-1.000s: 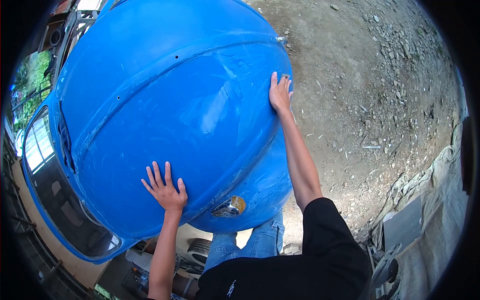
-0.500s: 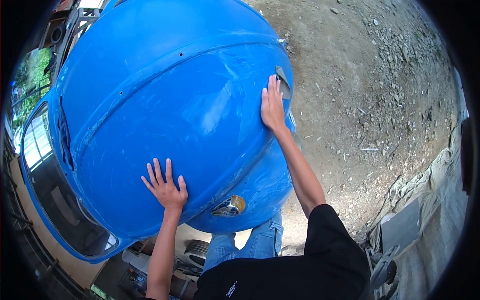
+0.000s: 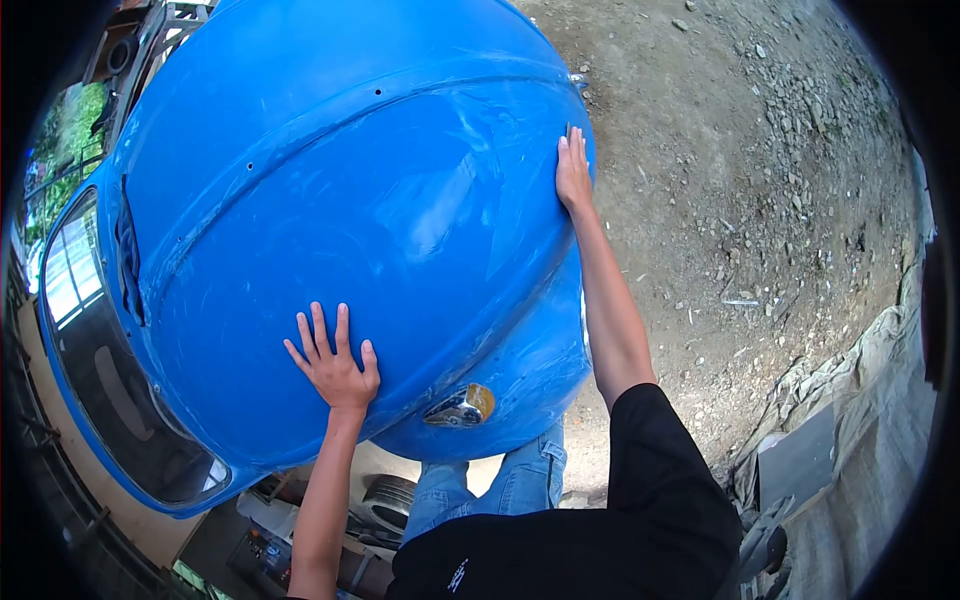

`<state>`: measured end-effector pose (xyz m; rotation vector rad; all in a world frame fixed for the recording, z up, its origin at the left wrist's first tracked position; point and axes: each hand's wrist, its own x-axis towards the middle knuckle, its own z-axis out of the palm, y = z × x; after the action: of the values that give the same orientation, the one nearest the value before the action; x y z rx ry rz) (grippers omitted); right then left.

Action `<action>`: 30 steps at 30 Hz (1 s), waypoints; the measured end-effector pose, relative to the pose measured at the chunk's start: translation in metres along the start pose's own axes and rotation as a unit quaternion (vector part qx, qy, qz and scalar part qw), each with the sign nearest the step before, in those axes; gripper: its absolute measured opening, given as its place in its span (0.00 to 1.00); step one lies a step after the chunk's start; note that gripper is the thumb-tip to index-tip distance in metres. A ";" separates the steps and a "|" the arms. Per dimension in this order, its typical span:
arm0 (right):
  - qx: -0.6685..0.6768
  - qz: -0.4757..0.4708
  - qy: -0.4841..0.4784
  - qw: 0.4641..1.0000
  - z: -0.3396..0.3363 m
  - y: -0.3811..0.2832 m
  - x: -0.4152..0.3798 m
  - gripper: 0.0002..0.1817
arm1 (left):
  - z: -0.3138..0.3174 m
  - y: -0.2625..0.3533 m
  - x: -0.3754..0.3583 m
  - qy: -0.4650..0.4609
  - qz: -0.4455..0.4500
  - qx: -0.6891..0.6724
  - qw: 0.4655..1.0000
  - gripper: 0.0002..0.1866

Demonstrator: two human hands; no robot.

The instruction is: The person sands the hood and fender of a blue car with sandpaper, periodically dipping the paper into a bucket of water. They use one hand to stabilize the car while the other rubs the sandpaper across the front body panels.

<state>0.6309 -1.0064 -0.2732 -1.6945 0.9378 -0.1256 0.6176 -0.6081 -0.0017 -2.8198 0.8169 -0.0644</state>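
A car's blue front hood (image 3: pixel 330 220) fills the middle of the view, dull and scuffed with whitish streaks. My left hand (image 3: pixel 340 372) lies flat on its lower part, fingers spread and holding nothing. At the hood's right edge my right hand (image 3: pixel 574 178) presses down, fingers close together, over a grey sheet that looks like sandpaper (image 3: pixel 569 129). Only a sliver of that sheet shows now; the rest is under my fingers. Below the hood, the blue fender (image 3: pixel 530 370) carries a chrome lamp with an orange part (image 3: pixel 462 407).
The windshield (image 3: pixel 110 370) is at the left. Dirt ground with gravel (image 3: pixel 700 190) stretches along the right. A crumpled grey tarp (image 3: pixel 870 420) and a flat grey panel (image 3: pixel 797 458) lie at lower right. A tire (image 3: pixel 388 500) sits near my legs.
My right hand has slid rightward and slightly up to the hood's edge, and the sheet beneath it is now mostly hidden. My left hand stays in place on the hood.
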 end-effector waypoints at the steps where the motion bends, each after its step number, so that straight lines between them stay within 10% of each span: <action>1: -0.009 0.008 -0.019 1.000 -0.005 -0.010 -0.007 0.41 | 0.000 -0.001 -0.002 -0.002 0.001 0.000 1.000 0.31; 7: -0.125 -0.249 -0.131 0.951 -0.013 -0.062 -0.168 0.42 | 0.000 -0.001 0.000 -0.001 0.014 0.015 1.000 0.32; 15: -0.031 0.058 0.000 0.998 0.010 -0.052 0.019 0.42 | 0.001 0.000 -0.001 -0.001 0.000 0.004 1.000 0.31; 23: -0.150 -0.232 -0.108 0.955 0.014 -0.081 -0.212 0.43 | 0.000 0.000 -0.001 -0.002 0.002 0.002 1.000 0.32; 30: -0.081 -0.050 0.016 0.995 0.025 -0.105 -0.063 0.38 | 0.000 0.001 -0.003 -0.007 0.000 0.000 1.000 0.32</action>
<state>0.6556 -0.9430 -0.1684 -1.8943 0.9076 -0.1482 0.6146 -0.6069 -0.0018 -2.8179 0.8127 -0.0451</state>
